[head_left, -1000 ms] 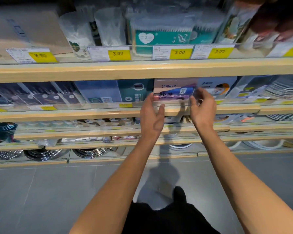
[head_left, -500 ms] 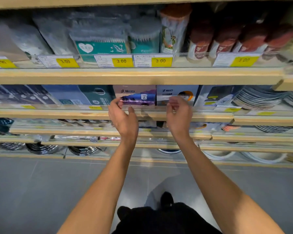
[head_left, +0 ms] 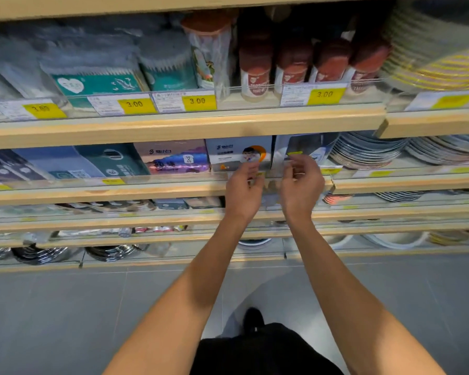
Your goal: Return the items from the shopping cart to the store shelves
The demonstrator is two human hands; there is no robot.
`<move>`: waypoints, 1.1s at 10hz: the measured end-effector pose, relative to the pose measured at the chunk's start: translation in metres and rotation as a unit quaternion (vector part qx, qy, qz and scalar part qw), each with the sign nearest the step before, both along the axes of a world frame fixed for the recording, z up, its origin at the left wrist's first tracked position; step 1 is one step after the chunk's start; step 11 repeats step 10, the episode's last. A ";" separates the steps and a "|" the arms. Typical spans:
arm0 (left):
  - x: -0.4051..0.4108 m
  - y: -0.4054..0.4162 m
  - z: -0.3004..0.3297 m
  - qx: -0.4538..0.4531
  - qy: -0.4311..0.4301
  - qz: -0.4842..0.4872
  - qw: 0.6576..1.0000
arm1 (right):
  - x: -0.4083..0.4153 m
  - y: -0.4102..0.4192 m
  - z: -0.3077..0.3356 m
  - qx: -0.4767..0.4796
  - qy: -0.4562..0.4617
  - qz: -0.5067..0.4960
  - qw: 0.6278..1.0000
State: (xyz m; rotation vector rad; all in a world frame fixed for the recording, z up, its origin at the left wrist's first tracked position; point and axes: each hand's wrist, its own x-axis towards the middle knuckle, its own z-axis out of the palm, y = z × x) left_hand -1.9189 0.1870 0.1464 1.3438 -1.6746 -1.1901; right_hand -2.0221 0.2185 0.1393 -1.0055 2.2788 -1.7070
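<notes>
A pink and purple pack [head_left: 173,158] stands on the second wooden shelf [head_left: 146,189], behind its clear front rail, between a teal box [head_left: 114,161] and a white and blue box [head_left: 238,154]. My left hand [head_left: 244,188] hovers at the rail in front of the white and blue box, fingers loosely curled and holding nothing. My right hand [head_left: 301,182] is beside it to the right, fingers half curled and apart, also holding nothing. Neither hand touches the pink pack. No shopping cart is in view.
The top shelf holds cotton swab packs [head_left: 92,77] and brown-capped bottles [head_left: 293,66] behind yellow price tags. Stacked plates [head_left: 363,152] sit to the right on the second shelf. Lower shelves carry small goods and metal pans [head_left: 38,253]. Grey tiled floor [head_left: 65,320] lies below.
Both hands were on either side of the pink pack at the shelf. They have let go of it and shifted right, in front of the neighbouring box. The view moved closer and to the right.
</notes>
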 end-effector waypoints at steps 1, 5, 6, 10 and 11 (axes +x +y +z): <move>-0.025 0.007 0.008 0.003 0.005 -0.021 1.000 | -0.043 0.008 -0.001 -0.011 -0.023 -0.077 0.997; -0.068 0.011 0.026 -0.013 -0.116 -0.078 0.990 | -0.126 0.000 -0.003 0.123 -0.046 0.101 0.986; -0.065 0.004 0.024 0.000 -0.129 -0.116 0.985 | -0.127 0.003 -0.001 0.111 -0.015 0.086 0.990; 0.005 0.001 -0.002 -0.027 -0.069 -0.076 0.994 | -0.026 0.028 -0.009 -0.001 0.117 -0.004 0.993; 0.005 0.001 -0.002 -0.027 -0.069 -0.076 0.994 | -0.026 0.028 -0.009 -0.001 0.117 -0.004 0.993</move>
